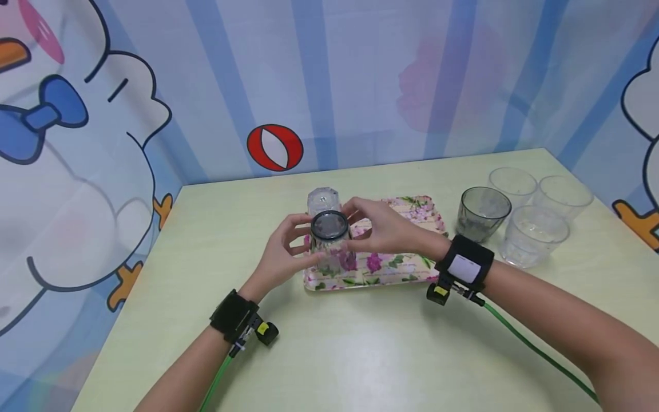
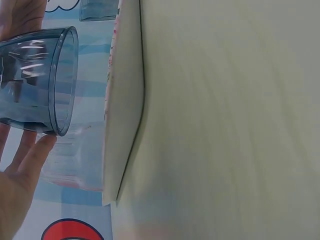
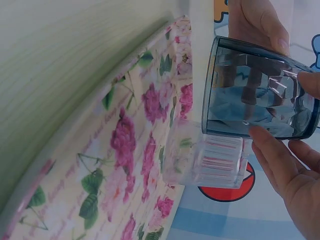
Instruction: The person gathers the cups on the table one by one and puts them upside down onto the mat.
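A smoky grey drinking glass [image 1: 330, 226] is held upside down over the left part of a flowered tray [image 1: 412, 260]. My left hand [image 1: 280, 252] grips it from the left, fingers and thumb around its side. From the right, my right hand [image 1: 383, 229] holds the same glass with spread fingers and thumb. In the right wrist view the glass [image 3: 255, 95] has its open rim facing the tray, with a gap between them. Just behind it, a clear glass [image 1: 323, 199] stands upside down on the tray, partly hidden by the smoky one in the head view.
To the right of the tray, another smoky glass [image 1: 481, 220] stands upright beside three clear glasses [image 1: 532, 237] grouped closely together. The right forearm passes in front of them. A printed cloth backdrop [image 1: 360, 86] rises behind the table's [image 1: 350, 355] far edge.
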A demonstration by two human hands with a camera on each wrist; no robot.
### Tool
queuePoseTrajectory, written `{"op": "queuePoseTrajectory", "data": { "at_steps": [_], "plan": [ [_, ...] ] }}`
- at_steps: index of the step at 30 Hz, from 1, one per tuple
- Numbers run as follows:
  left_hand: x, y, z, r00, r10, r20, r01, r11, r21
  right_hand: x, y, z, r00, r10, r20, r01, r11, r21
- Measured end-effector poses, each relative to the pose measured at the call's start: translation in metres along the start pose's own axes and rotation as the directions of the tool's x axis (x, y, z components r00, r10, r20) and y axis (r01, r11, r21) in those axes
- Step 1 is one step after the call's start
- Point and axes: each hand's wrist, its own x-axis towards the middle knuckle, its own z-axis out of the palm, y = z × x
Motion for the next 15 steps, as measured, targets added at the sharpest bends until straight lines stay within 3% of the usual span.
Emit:
{"op": "queuePoseTrajectory", "data": {
  "at_steps": [15],
  "plan": [
    [-0.0018, -0.0098, -0.0028, 1.0, -0.017, 0.015, 0.017, 1.0, 0.002, 0.0035, 0.0086, 0.0088, 1.0, -0.001, 0.005, 0.001, 1.0, 0.021]
  ]
}}
